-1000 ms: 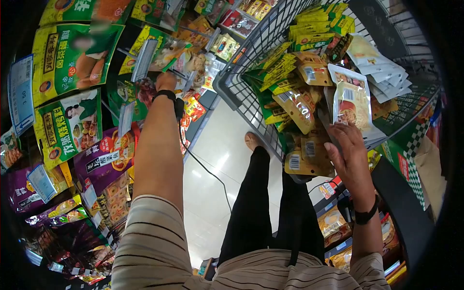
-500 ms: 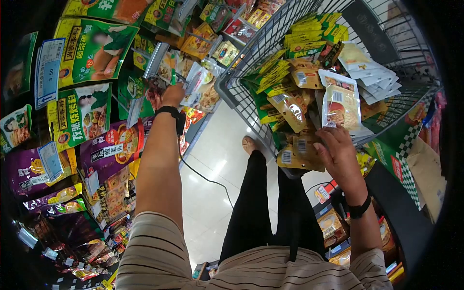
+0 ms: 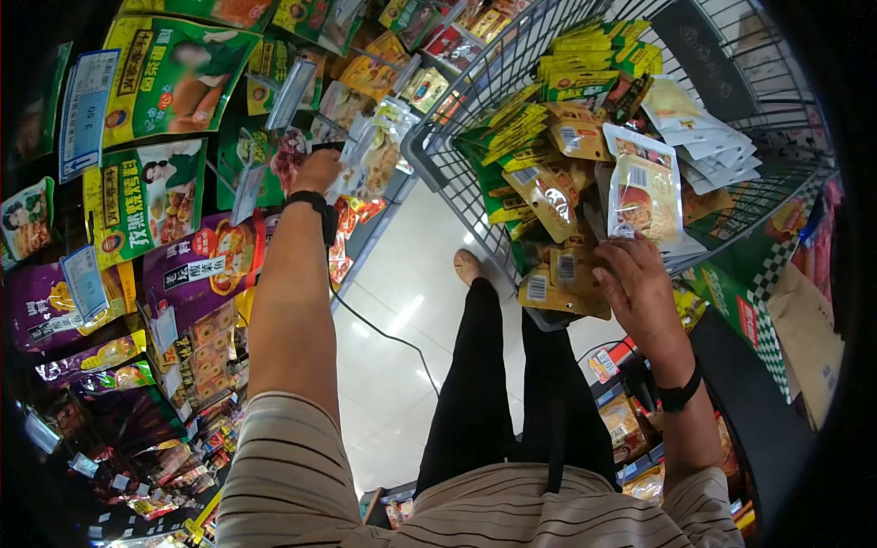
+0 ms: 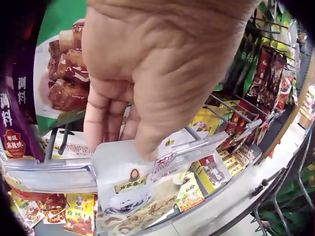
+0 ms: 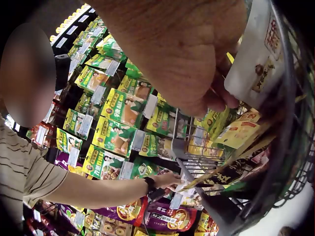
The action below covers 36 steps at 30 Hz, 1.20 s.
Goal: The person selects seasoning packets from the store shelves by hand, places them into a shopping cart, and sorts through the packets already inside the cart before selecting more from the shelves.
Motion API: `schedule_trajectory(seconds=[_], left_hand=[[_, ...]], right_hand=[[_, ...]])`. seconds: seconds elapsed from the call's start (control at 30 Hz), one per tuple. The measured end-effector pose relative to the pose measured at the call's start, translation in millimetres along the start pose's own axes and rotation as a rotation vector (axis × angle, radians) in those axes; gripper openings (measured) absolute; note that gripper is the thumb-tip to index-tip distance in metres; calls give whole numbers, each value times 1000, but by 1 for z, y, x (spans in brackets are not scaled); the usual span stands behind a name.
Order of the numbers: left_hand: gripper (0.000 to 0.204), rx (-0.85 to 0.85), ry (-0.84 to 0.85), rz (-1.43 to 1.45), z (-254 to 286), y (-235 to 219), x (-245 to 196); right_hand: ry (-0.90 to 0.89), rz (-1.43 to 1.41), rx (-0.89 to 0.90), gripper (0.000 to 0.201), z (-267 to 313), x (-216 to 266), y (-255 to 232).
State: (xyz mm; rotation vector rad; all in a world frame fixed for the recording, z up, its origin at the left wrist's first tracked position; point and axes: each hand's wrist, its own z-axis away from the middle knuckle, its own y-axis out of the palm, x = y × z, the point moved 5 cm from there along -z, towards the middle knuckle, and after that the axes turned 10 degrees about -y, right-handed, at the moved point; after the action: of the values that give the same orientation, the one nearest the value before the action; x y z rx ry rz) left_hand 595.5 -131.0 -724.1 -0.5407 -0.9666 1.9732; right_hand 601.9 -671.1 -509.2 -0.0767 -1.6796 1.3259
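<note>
Now left hand (image 3: 315, 172) at ten o'clock in head view, thumb and fingers pinching top edge of white packet (image 4: 125, 182) among clear label holders (image 4: 49, 169). Right hand (image 3: 639, 288) at three o'clock, unclenched: fingers rest on bottom edge of white-bordered pouch (image 3: 644, 192), thumb apart. Pouch lies in cart (image 3: 425, 164), around two o'clock; yellow-green packets (image 3: 585, 68) at its eleven. Purple packets (image 3: 206, 260) hang at nine.

Purple pkt (image 3: 203, 265), blue-edged price tag (image 3: 88, 117), pale tiled flr (image 3: 388, 374)
</note>
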Motion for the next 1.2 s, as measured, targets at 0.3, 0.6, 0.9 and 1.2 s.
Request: schedule_trajectory(seconds=[0.3,0.6,0.9,1.2], left_hand=[[37,48,44,-213,-6,20,-13],[36,143,-9,-164,11,35,0],[18,-86,181,-521,63,61,-29],[15,-306,486,-400,137,66,-51]], right_hand=[[6,-25,-8,23,-2,7,1],[2,-21,-28,22,4,7,-2],[-43,-29,-75,24,12,13,-7],[-103,32,-131,19,20,9,-14]])
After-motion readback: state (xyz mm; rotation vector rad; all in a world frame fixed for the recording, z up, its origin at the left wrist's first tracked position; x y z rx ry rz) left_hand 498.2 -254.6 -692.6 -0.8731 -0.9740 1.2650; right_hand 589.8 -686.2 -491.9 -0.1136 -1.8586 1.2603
